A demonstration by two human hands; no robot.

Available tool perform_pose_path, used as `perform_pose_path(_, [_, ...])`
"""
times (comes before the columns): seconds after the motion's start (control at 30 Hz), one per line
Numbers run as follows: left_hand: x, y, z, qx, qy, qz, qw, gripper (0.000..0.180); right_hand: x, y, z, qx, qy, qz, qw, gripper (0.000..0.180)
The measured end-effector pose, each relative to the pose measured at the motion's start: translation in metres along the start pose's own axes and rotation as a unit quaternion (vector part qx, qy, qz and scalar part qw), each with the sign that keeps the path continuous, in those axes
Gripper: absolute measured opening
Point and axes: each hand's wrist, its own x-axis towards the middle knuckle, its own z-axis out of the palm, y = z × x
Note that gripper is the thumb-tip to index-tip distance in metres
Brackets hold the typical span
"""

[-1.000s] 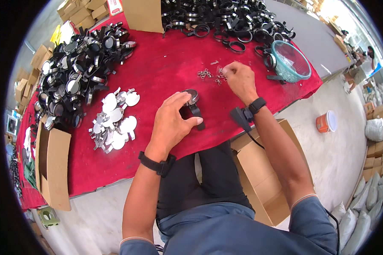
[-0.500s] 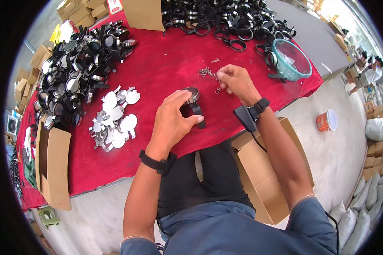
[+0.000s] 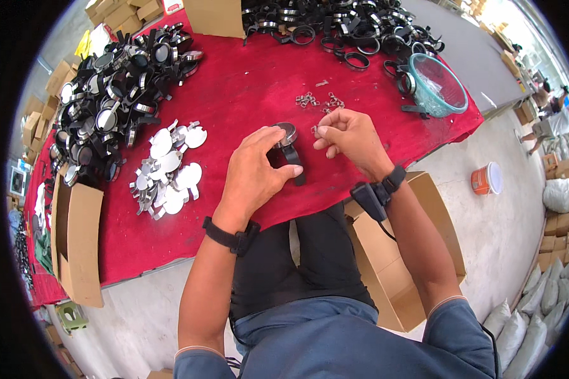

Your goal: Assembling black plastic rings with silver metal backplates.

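My left hand is closed round a round black piece with a shiny metal rim and a black tail. The piece rests on the red-covered table, thumb against its tail and fingers over its rim. Just to the right, my right hand pinches a small metal clip between thumb and fingertips. Beyond that hand lie several similar small metal clips. Left of my left hand is a heap of flat silvery discs with tabs.
Black rimmed pieces are heaped at the left, black rings at the back. A teal basket stands at the right. Open cardboard boxes sit at the left table edge and below right. A bucket is on the floor.
My right hand has drawn back from the small clips toward the round black piece, carrying one clip. My left hand keeps its hold on the piece.
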Motion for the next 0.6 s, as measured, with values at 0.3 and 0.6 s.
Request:
perform_pose_path(0.3, [0.005, 0.002, -0.006, 0.05, -0.02, 0.032, 0.998, 0.067, -0.019, 0.019, 0.029, -0.347, 0.051, -0.414, 0.84, 0.015])
perform_pose_path(0.6, [0.011, -0.009, -0.016, 0.036, -0.059, 0.04, 0.997, 0.043, -0.007, 0.029, 0.043, -0.409, 0.074, -0.503, 0.758, 0.021])
